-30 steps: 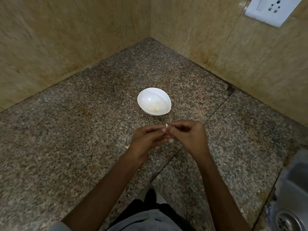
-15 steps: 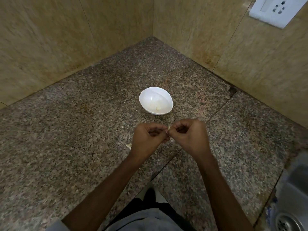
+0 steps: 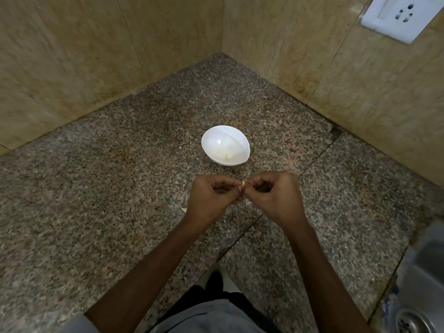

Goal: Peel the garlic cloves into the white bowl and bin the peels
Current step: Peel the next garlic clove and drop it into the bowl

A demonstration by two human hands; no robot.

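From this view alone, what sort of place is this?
Likely a kitchen corner: a granite counter, a steel sink at its right edge, and a white bowl.

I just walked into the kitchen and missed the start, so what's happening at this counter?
A person is peeling garlic over the granite counter. The left hand and right hand both pinch one small garlic clove between them, just in front of the white bowl. The bowl already holds what looks like a peeled clove. A couple of peel scraps lie on the counter near the hands. No bin is in view.
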